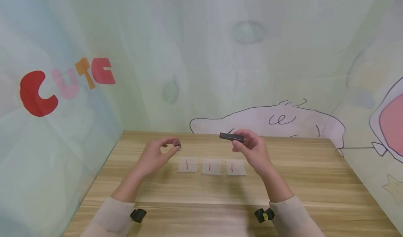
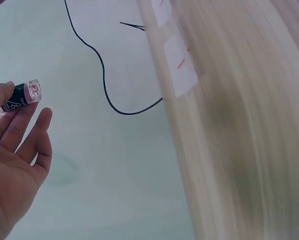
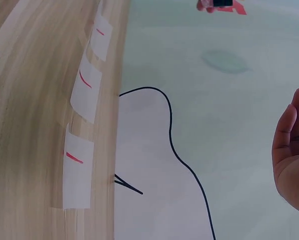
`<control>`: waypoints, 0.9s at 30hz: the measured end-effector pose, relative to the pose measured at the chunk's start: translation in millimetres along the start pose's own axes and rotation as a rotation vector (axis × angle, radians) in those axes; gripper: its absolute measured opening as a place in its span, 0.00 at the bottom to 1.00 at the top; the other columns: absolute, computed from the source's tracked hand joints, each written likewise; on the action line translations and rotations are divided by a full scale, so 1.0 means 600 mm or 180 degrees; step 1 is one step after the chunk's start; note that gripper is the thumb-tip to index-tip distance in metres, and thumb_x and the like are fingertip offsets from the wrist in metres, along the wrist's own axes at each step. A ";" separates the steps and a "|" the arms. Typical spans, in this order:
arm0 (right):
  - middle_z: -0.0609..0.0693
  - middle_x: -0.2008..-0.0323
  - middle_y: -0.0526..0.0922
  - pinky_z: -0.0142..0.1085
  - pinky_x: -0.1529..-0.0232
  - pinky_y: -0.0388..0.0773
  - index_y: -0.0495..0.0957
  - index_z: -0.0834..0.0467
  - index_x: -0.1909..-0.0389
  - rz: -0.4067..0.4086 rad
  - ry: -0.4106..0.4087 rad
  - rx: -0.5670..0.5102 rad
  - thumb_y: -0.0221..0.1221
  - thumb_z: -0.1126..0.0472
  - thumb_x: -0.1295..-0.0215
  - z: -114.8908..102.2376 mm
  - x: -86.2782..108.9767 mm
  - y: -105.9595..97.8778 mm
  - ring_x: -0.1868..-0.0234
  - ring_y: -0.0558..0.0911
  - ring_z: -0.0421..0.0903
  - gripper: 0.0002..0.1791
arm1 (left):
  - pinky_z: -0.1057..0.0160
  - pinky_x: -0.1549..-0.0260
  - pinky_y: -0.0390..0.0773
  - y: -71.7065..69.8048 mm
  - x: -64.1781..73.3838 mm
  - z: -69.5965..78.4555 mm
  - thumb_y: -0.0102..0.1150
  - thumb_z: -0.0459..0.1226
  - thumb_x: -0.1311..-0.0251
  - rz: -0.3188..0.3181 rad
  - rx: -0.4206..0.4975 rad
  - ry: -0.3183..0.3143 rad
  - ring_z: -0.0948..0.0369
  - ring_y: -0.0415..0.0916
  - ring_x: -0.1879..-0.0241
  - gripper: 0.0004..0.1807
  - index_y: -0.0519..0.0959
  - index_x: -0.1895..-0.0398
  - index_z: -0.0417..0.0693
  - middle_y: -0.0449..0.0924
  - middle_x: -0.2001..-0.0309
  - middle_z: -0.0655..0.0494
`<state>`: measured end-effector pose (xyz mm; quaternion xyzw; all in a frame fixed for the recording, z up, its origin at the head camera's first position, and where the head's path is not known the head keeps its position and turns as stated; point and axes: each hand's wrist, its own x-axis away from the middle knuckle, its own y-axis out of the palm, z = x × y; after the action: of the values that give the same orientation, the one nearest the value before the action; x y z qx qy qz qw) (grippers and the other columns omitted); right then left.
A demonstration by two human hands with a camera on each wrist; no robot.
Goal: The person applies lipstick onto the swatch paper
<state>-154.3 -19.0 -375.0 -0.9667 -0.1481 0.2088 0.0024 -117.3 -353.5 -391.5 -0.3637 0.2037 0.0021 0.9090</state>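
Note:
My left hand (image 1: 155, 157) pinches a short dark cylinder (image 1: 177, 143) between thumb and fingers, above the left part of the table. In the left wrist view this cylinder (image 2: 20, 96) shows white print and a clear, pinkish end. Thumb and fingers of my right hand (image 1: 255, 153) grip a slim black tube (image 1: 228, 136), pen-like, held nearly level and pointing left. Only a sliver of it shows in the right wrist view. The two held things are apart. Nearer to me, three white paper squares (image 1: 188, 169) lie in a row, each with a red stroke.
The wood-grain table (image 1: 201, 191) ends at a pale printed curtain (image 1: 201, 72) at the back and both sides. Red, pink and orange letters (image 1: 39, 93) are printed on its left side. A small black device (image 1: 138, 215) sits at each wrist.

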 end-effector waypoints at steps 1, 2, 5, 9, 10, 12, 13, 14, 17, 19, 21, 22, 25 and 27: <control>0.46 0.68 0.85 0.34 0.62 0.84 0.75 0.72 0.48 -0.0004 -0.0007 -0.0002 0.62 0.74 0.34 0.000 0.000 0.000 0.70 0.84 0.41 0.15 | 0.48 0.50 0.79 0.001 -0.003 0.004 0.65 0.39 0.32 -0.0013 0.0013 0.0053 0.54 0.82 0.51 0.13 0.83 0.48 0.43 0.87 0.55 0.54; 0.46 0.67 0.85 0.34 0.62 0.84 0.75 0.72 0.48 -0.0006 -0.0011 -0.0002 0.62 0.74 0.34 -0.001 0.000 -0.001 0.70 0.84 0.41 0.15 | 0.48 0.50 0.79 0.002 -0.006 0.006 0.64 0.38 0.32 -0.0027 0.0015 0.0121 0.54 0.82 0.50 0.13 0.82 0.47 0.43 0.87 0.55 0.54; 0.45 0.67 0.85 0.34 0.61 0.84 0.75 0.71 0.48 -0.0014 -0.0017 0.0034 0.62 0.74 0.34 -0.002 0.002 -0.002 0.69 0.85 0.41 0.15 | 0.48 0.51 0.79 0.005 -0.013 0.012 0.59 0.34 0.29 -0.0075 0.0071 0.0308 0.54 0.80 0.49 0.14 0.79 0.43 0.40 0.85 0.52 0.51; 0.45 0.66 0.85 0.34 0.60 0.84 0.76 0.69 0.47 -0.0014 -0.0007 0.0091 0.62 0.73 0.33 -0.003 0.002 -0.005 0.69 0.85 0.41 0.14 | 0.54 0.55 0.80 0.007 -0.019 0.021 0.54 0.31 0.27 -0.0110 0.0129 0.0491 0.57 0.77 0.53 0.15 0.78 0.40 0.39 0.80 0.51 0.51; 0.45 0.66 0.85 0.34 0.60 0.84 0.76 0.69 0.47 -0.0010 -0.0007 0.0099 0.62 0.73 0.33 -0.003 0.002 -0.006 0.68 0.85 0.41 0.15 | 0.57 0.56 0.79 0.007 -0.020 0.023 0.54 0.30 0.27 -0.0116 0.0150 0.0508 0.58 0.76 0.54 0.15 0.78 0.40 0.39 0.79 0.51 0.51; 0.45 0.65 0.85 0.34 0.60 0.84 0.76 0.69 0.47 -0.0010 -0.0023 0.0114 0.62 0.72 0.33 -0.004 0.002 -0.007 0.68 0.85 0.41 0.15 | 0.61 0.58 0.78 0.007 -0.023 0.028 0.54 0.30 0.27 -0.0111 0.0164 0.0519 0.59 0.75 0.56 0.15 0.79 0.41 0.39 0.78 0.52 0.52; 0.45 0.65 0.85 0.34 0.60 0.84 0.76 0.69 0.47 -0.0012 -0.0030 0.0122 0.62 0.73 0.33 -0.004 0.002 -0.008 0.68 0.85 0.41 0.15 | 0.62 0.59 0.78 0.007 -0.024 0.030 0.54 0.29 0.27 -0.0103 0.0167 0.0524 0.60 0.75 0.57 0.15 0.79 0.41 0.39 0.78 0.52 0.52; 0.45 0.65 0.85 0.34 0.60 0.84 0.76 0.69 0.47 -0.0016 -0.0040 0.0131 0.62 0.73 0.33 -0.003 0.002 -0.008 0.68 0.85 0.41 0.15 | 0.63 0.61 0.78 0.006 -0.024 0.031 0.55 0.29 0.28 -0.0098 0.0170 0.0521 0.60 0.74 0.59 0.15 0.79 0.41 0.39 0.79 0.52 0.52; 0.46 0.64 0.86 0.35 0.60 0.84 0.76 0.70 0.48 -0.0036 -0.0074 0.0125 0.62 0.73 0.33 -0.003 0.002 -0.009 0.68 0.85 0.41 0.14 | 0.64 0.63 0.77 0.005 -0.026 0.035 0.58 0.29 0.30 -0.0068 0.0185 0.0495 0.61 0.74 0.62 0.15 0.79 0.42 0.40 0.80 0.55 0.52; 0.47 0.64 0.86 0.35 0.60 0.85 0.76 0.70 0.48 -0.0044 -0.0085 0.0111 0.62 0.73 0.33 -0.003 0.003 -0.009 0.68 0.85 0.41 0.14 | 0.65 0.65 0.77 0.004 -0.027 0.039 0.59 0.29 0.31 -0.0035 0.0220 0.0494 0.61 0.73 0.64 0.15 0.79 0.43 0.40 0.81 0.56 0.54; 0.47 0.63 0.86 0.35 0.60 0.85 0.75 0.71 0.48 -0.0051 -0.0092 0.0084 0.62 0.73 0.34 -0.003 0.003 -0.009 0.68 0.85 0.41 0.14 | 0.65 0.65 0.77 0.005 -0.028 0.041 0.60 0.29 0.32 0.0009 0.0291 0.0511 0.62 0.73 0.64 0.13 0.80 0.45 0.41 0.81 0.58 0.54; 0.47 0.63 0.86 0.35 0.60 0.85 0.75 0.71 0.49 -0.0052 -0.0094 0.0075 0.62 0.74 0.34 -0.003 0.003 -0.009 0.68 0.85 0.41 0.14 | 0.66 0.66 0.77 0.006 -0.029 0.043 0.61 0.29 0.32 0.0033 0.0335 0.0527 0.62 0.74 0.64 0.13 0.80 0.46 0.41 0.81 0.58 0.55; 0.44 0.63 0.85 0.35 0.60 0.85 0.76 0.71 0.49 -0.0056 -0.0098 0.0086 0.62 0.74 0.34 -0.003 0.003 -0.006 0.68 0.85 0.41 0.14 | 0.66 0.66 0.78 0.012 -0.032 0.048 0.62 0.29 0.33 0.0089 0.0476 0.0576 0.62 0.76 0.64 0.12 0.81 0.48 0.42 0.83 0.57 0.55; 0.43 0.63 0.85 0.36 0.60 0.85 0.76 0.70 0.49 -0.0074 -0.0093 0.0093 0.62 0.75 0.35 -0.003 0.003 -0.003 0.68 0.85 0.41 0.14 | 0.66 0.65 0.78 0.016 -0.034 0.052 0.62 0.28 0.33 0.0108 0.0564 0.0598 0.62 0.77 0.63 0.11 0.81 0.49 0.41 0.83 0.56 0.55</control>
<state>-152.3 -16.8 -373.9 -0.9616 -0.1563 0.2250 0.0167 -126.2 -322.7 -370.1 -0.2771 0.2935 -0.0346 0.9143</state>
